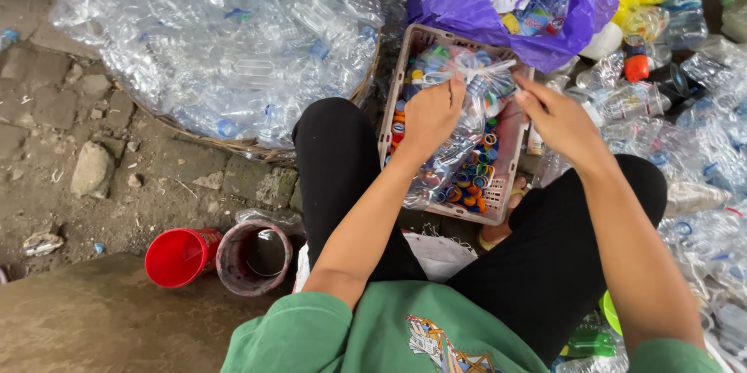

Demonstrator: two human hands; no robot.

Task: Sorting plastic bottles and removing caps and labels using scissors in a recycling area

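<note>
Two bare hands meet over a pale slatted plastic crate (405, 85) at the centre of the frame, wedged between the seated person's knees so it sits close under the work. The left hand (430, 114) has its grip clenched on the gathered neck of a clear plastic bag (465, 120) that lies in the crate; the right hand (559, 118) pinches the twisted top of the same bag from the right, seemingly pulling it taut so the opening stays bunched. Coloured bottle caps (471, 178) fill the bag and the crate floor, though the wrinkled film blurs which lie inside it and which are loose. At upper left, a wide woven basket (257, 147) holds a heap of clear empty bottles. A purple bag (467, 11) of mixed packaging sits behind the crate, its contents half hidden. At lower left, a red cup (179, 256) and a grimy cup (255, 258) lie tipped on the ground. More bottles run off the right edge.
</note>
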